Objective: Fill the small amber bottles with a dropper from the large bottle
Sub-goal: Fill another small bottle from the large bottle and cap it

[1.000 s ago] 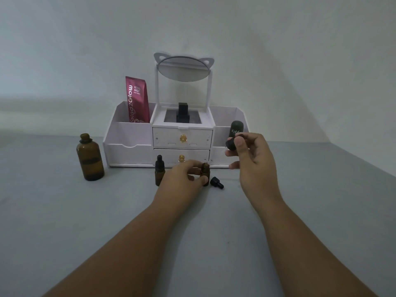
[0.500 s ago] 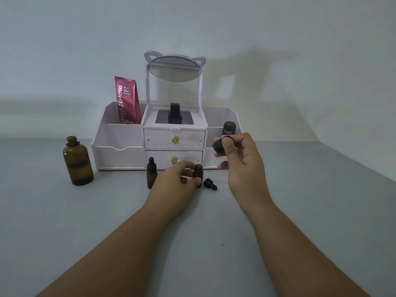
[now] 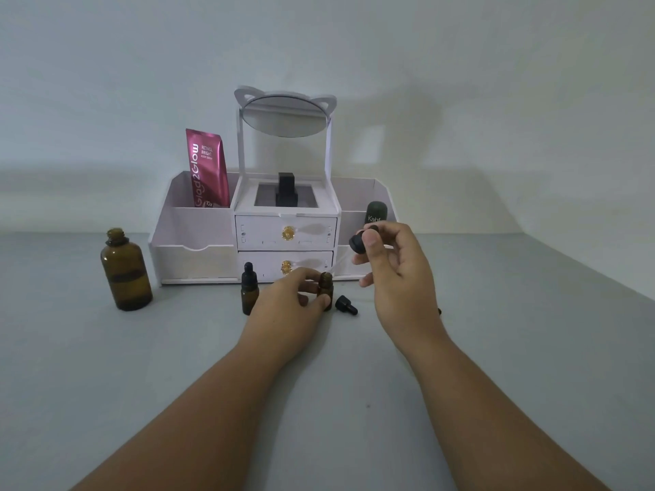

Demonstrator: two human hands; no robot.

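Grips the uncapped small amber bottle [image 3: 326, 282] with the left hand [image 3: 287, 303], mid-surface before the organizer [image 3: 195, 258]. Pinches the dropper [image 3: 357, 241] in the right hand [image 3: 397, 274] just above it, large bottle [image 3: 126, 274] well apart leftward.

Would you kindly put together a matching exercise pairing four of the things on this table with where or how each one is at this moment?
Things:
1. large bottle
2. left small bottle
3. right small bottle
4. dropper

States:
a. pinched in the right hand, off the table
b. standing with its black cap on
c. gripped by the left hand, uncapped
d. standing alone at the far left, uncapped

Pairs: 1-d, 2-b, 3-c, 4-a
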